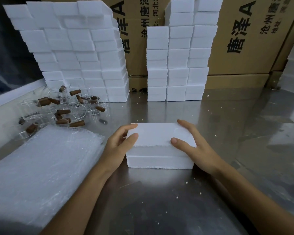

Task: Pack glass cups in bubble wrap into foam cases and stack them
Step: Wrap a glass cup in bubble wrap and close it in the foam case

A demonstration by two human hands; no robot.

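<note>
Two hands clamp a light, crumbly foam case

Both the left hand (pixel 120 141) and right hand (pixel 192 141) grip the ends of the foam case (pixel 159 146) at near centre of the steel table (pixel 227 124), fingers curled over its lid. Probably light, stiff, easily dented: hold by the ends. Farther left lie bubble wrap (pixel 41 167) and fragile glass cups (pixel 58 109); stacked cases (pixel 175 65) stand beyond.

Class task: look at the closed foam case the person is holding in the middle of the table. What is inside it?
Nothing inside shows. The foam case is closed, its top half sitting on the bottom half, with the left hand and right hand gripping its ends. Whether it holds a wrapped cup cannot be seen.
</note>
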